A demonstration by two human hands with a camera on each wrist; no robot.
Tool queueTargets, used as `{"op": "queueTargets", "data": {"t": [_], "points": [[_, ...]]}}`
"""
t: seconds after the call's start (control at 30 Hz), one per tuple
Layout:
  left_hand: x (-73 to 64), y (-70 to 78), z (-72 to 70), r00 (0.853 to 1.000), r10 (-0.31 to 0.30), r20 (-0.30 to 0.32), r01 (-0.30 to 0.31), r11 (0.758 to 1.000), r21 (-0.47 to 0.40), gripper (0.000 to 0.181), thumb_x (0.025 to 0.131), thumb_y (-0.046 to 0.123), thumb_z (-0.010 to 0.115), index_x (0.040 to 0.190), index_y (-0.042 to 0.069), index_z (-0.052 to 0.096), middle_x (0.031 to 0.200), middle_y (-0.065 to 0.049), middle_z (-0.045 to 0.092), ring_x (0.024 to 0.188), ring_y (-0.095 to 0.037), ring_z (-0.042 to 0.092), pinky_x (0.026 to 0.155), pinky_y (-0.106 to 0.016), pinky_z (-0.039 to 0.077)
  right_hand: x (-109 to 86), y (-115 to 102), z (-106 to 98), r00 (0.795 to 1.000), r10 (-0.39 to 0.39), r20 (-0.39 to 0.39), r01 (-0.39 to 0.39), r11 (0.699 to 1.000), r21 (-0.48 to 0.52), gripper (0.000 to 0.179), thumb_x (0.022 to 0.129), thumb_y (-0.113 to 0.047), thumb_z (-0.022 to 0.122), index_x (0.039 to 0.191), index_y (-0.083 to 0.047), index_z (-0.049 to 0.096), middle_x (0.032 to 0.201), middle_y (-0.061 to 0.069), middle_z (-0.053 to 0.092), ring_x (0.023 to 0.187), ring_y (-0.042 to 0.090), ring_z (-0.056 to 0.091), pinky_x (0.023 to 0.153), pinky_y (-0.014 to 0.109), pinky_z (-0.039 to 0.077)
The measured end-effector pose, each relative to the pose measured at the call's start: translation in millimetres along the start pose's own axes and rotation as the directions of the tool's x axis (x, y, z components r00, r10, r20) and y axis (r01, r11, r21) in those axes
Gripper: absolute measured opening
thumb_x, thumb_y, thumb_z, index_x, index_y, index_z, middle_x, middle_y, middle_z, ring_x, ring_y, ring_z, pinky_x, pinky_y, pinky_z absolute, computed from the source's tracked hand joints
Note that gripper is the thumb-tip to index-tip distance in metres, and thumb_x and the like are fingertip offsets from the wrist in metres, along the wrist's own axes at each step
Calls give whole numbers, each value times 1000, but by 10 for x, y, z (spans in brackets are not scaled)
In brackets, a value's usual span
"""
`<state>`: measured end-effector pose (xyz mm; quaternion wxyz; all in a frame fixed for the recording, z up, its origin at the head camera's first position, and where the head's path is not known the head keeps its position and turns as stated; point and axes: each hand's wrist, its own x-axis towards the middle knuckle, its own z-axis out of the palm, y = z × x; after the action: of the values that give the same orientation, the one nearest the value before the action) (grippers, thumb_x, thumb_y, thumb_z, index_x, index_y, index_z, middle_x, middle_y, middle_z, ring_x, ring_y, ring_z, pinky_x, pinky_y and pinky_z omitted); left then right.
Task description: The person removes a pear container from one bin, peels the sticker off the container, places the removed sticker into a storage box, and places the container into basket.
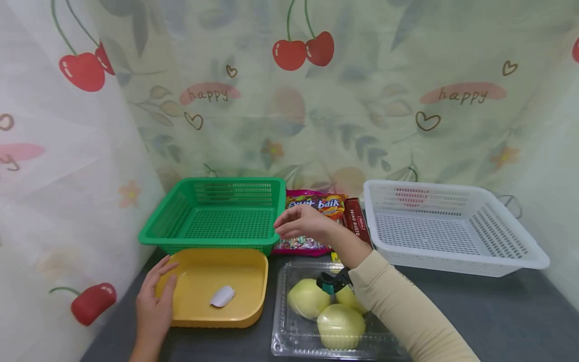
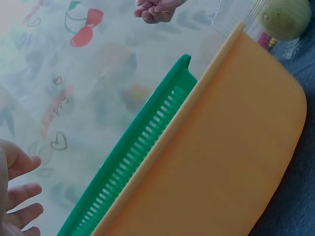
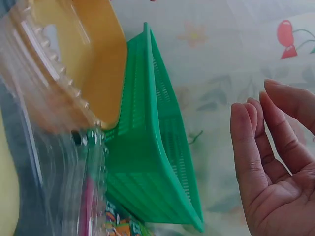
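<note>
My left hand (image 1: pixel 155 296) is at the left edge of a yellow plastic tray (image 1: pixel 194 317), fingers loosely extended and holding nothing. Whether it touches the rim is hard to tell. Inside the tray lies a small pale curved piece (image 1: pixel 222 296), of a kind I cannot make out. My right hand (image 1: pixel 304 222) hovers by the right side of a green plastic basket (image 1: pixel 211 241), in front of a candy bag (image 1: pixel 303 244). In the right wrist view, the right hand's fingers (image 3: pixel 244 147) are slightly bent, with nothing between them and the thumb.
Below my right forearm sits a clear plastic box (image 1: pixel 282 322) with several pale green round fruits (image 1: pixel 341 327). A dark red packet (image 1: pixel 355 221) stands beside the candy bag. At the right is a white basket (image 1: pixel 457 256). A printed curtain (image 1: pixel 353 125) hangs behind the dark table (image 1: pixel 479 311).
</note>
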<state>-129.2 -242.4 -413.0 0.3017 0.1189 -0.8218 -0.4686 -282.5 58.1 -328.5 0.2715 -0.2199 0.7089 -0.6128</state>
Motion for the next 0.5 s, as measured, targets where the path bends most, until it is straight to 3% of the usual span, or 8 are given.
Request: {"op": "queueTargets", "data": {"t": [0.17, 0.37, 0.5], "points": [[-25, 48, 21, 999, 25, 27, -25, 999, -25, 29, 94, 17, 54, 121, 7, 59, 137, -8, 50, 131, -23, 40, 113, -41, 26, -132, 28, -105, 1000, -17, -4, 17, 999, -41, 14, 87, -4, 62, 99, 2, 64, 90, 2, 66, 87, 19, 66, 87, 39, 53], [-51, 107, 29, 997, 63, 41, -62, 997, -37, 27, 93, 13, 56, 119, 5, 60, 140, -7, 46, 133, -25, 36, 113, -44, 23, -292, 52, -235, 999, -29, -27, 27, 996, -83, 17, 86, -9, 64, 100, 1, 64, 93, 2, 67, 88, 18, 66, 84, 37, 54], [-70, 143, 26, 994, 60, 86, -57, 997, -48, 29, 94, 15, 54, 121, 5, 59, 143, -8, 42, 136, -26, 32, 112, -51, 22, -399, 61, -301, 999, -40, -27, 38, 996, -84, 18, 85, -10, 65, 100, 0, 64, 95, 4, 67, 87, 17, 66, 84, 37, 55]]}}
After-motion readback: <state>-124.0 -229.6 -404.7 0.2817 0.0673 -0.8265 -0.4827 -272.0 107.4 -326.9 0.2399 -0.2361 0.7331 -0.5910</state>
